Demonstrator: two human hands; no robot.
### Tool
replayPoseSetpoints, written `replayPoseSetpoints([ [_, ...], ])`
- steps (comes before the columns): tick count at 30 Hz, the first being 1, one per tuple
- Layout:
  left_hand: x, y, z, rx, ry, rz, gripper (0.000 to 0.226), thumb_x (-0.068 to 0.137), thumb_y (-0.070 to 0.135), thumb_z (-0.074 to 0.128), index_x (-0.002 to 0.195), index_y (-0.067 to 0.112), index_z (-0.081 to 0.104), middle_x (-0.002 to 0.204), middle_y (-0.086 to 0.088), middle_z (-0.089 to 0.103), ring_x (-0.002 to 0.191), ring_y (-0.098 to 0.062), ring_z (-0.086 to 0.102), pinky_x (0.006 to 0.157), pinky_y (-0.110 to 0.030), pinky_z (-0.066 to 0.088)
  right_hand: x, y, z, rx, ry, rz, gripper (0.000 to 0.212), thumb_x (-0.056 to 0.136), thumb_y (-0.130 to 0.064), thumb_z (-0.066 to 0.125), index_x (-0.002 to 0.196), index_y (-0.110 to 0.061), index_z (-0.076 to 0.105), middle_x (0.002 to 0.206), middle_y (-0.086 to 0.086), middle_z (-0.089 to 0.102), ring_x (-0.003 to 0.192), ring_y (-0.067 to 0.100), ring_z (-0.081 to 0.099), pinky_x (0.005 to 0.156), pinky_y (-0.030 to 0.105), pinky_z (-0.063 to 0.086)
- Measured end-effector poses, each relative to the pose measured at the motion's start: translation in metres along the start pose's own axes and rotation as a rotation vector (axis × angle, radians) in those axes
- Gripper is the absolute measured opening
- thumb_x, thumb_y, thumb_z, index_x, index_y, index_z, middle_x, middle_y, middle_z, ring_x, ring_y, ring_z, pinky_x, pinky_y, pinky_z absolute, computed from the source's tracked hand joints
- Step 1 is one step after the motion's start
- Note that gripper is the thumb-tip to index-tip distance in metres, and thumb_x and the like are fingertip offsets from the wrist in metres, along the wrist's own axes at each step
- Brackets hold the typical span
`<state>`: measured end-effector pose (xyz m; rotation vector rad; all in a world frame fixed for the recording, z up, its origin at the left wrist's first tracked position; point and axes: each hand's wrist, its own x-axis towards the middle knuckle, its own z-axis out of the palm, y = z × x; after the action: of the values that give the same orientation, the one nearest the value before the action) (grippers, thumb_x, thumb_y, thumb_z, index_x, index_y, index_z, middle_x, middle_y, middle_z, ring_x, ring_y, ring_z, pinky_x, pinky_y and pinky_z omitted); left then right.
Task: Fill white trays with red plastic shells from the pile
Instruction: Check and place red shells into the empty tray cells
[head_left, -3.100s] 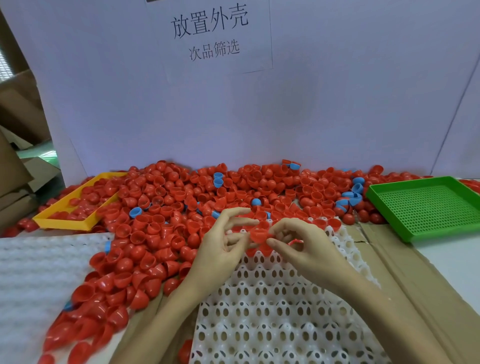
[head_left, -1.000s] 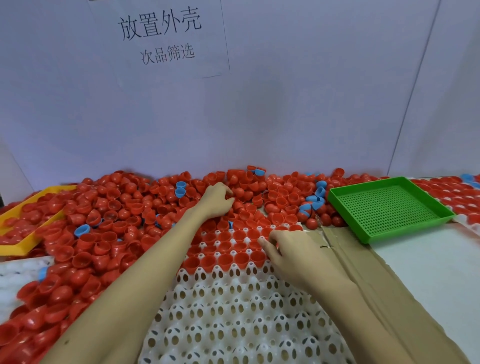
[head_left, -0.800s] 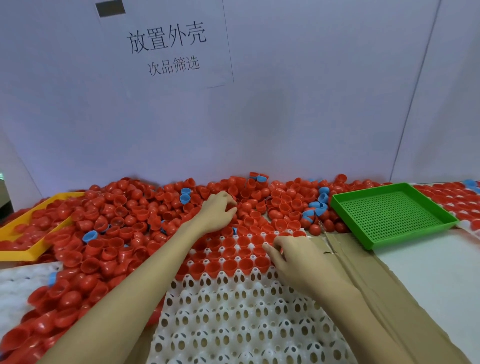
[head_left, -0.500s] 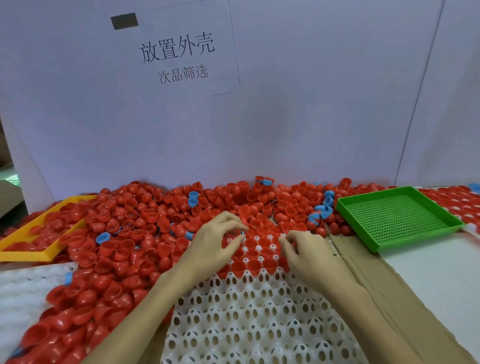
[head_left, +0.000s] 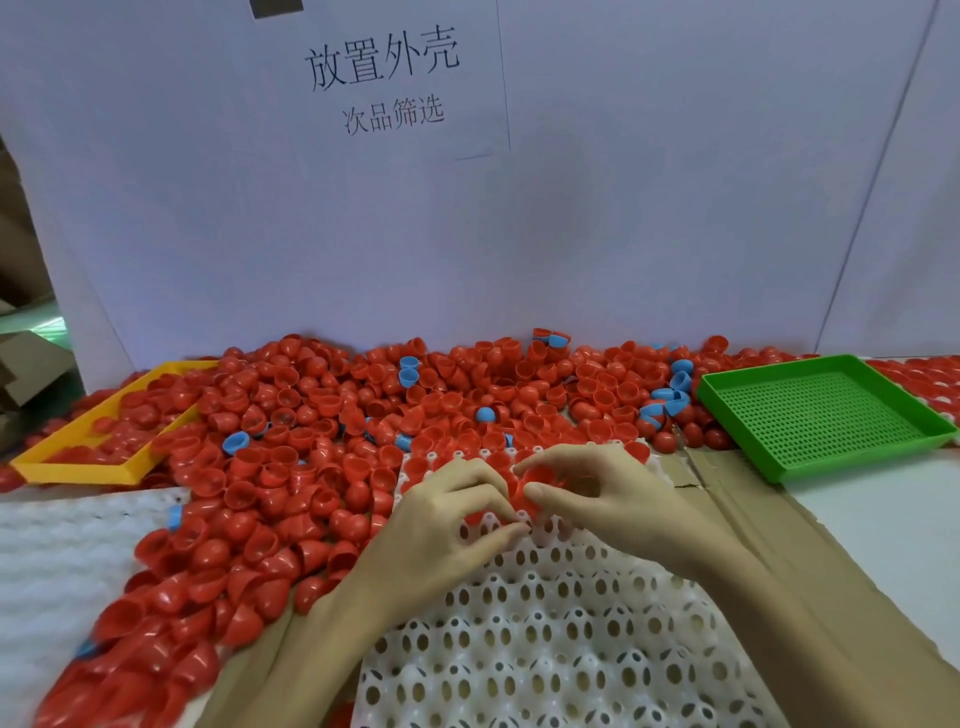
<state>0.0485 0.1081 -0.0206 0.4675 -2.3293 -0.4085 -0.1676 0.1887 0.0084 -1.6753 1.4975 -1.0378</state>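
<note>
White wall | 1 white tray | 2 hands: left hand, right hand

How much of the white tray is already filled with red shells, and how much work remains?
Done: only the far rows of the white perforated plastic tray look filled. In hand: the left hand and right hand meet over a red plastic shell at those rows. Left: the near tray pockets stand empty, and the big pile of red shells remains.

Even, soft overhead light fills the workbench, casting faint shadows. Wide-angle distortion bends the edges, where red shells at lower left smear, perhaps from motion; glossy highlights dot the pile.
</note>
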Motion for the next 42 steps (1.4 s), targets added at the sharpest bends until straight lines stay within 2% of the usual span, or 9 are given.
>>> replayPoseSetpoints([
  [4,0.0,0.003,0.001,-0.024,0.1,-0.004,0.02,0.091,0.032,0.082,0.09,0.02,0.066,0.109,0.013,0.056,0.108,-0.014,0.062,0.096,-0.025,0.051,0.001,-0.002,0.001,0.014,0.033,-0.061,0.024,0.093,-0.027,0.079,0.116,-0.028,0.075,0.103,-0.01,0.076,0.084,0.014,0.076,0.075,0.027,0.061],
  [8,0.002,0.008,0.003,-0.105,0.271,-0.067,0.027,0.09,0.035,0.08,0.101,0.02,0.061,0.116,0.009,0.053,0.11,-0.018,0.061,0.094,-0.022,0.053,0.001,-0.003,0.001,0.016,0.024,-0.105,0.025,0.09,-0.029,0.082,0.114,-0.033,0.075,0.113,-0.012,0.073,0.088,0.015,0.075,0.08,0.03,0.063],
  [16,0.002,0.011,0.005,-0.147,0.269,-0.091,0.042,0.088,0.019,0.085,0.122,0.022,0.061,0.122,0.008,0.056,0.108,-0.02,0.066,0.094,-0.03,0.056,0.001,-0.001,0.001,0.016,0.014,-0.126,0.026,0.088,-0.033,0.084,0.112,-0.037,0.075,0.114,-0.013,0.073,0.086,0.014,0.075,0.079,0.03,0.063],
  [20,0.0,0.01,0.005,-0.128,0.273,-0.131,0.045,0.088,0.014,0.082,0.123,0.028,0.059,0.118,0.014,0.059,0.114,-0.019,0.064,0.097,-0.032,0.054,0.003,0.002,0.001,-0.004,0.001,-0.097,0.035,0.088,-0.036,0.083,0.12,-0.042,0.071,0.122,-0.015,0.071,0.097,0.013,0.074,0.088,0.037,0.063],
  [25,0.001,0.011,0.005,-0.174,0.268,-0.136,0.048,0.089,0.008,0.079,0.128,0.025,0.058,0.125,0.013,0.059,0.123,-0.018,0.062,0.104,-0.028,0.052,0.004,0.004,0.003,0.002,-0.016,-0.101,0.041,0.091,-0.025,0.081,0.125,-0.043,0.067,0.119,-0.014,0.072,0.097,0.013,0.075,0.085,0.035,0.064],
  [29,0.003,0.011,0.005,-0.237,0.264,-0.153,0.044,0.09,0.007,0.079,0.128,0.02,0.061,0.137,0.007,0.05,0.13,-0.019,0.058,0.107,-0.023,0.05,0.004,0.004,0.005,0.043,0.008,-0.081,0.043,0.089,-0.031,0.083,0.128,-0.039,0.066,0.111,-0.011,0.073,0.091,0.016,0.076,0.082,0.035,0.064],
  [32,0.001,0.008,0.005,-0.291,0.212,-0.229,0.027,0.094,0.01,0.077,0.117,0.022,0.067,0.121,0.011,0.063,0.12,-0.016,0.065,0.1,-0.026,0.055,0.003,0.001,0.007,0.13,0.018,-0.086,0.037,0.092,-0.035,0.077,0.128,-0.032,0.066,0.098,0.001,0.077,0.085,0.022,0.078,0.078,0.033,0.063],
  [36,0.002,0.01,0.004,-0.512,0.144,-0.399,0.025,0.104,0.014,0.065,0.122,0.031,0.065,0.103,0.005,0.073,0.101,-0.016,0.074,0.088,-0.026,0.059,0.002,-0.006,0.01,0.237,0.042,-0.059,0.028,0.104,-0.039,0.054,0.125,-0.024,0.066,0.09,0.009,0.079,0.076,0.027,0.077,0.068,0.027,0.06],
  [42,0.002,0.01,-0.001,-0.719,0.058,-0.505,0.025,0.106,0.013,0.06,0.12,0.029,0.072,0.102,-0.002,0.075,0.095,-0.02,0.075,0.086,-0.027,0.059,0.003,-0.005,0.011,0.152,0.113,-0.064,0.016,0.102,-0.028,0.065,0.113,-0.017,0.07,0.083,0.008,0.073,0.07,0.025,0.074,0.066,0.034,0.061],
])
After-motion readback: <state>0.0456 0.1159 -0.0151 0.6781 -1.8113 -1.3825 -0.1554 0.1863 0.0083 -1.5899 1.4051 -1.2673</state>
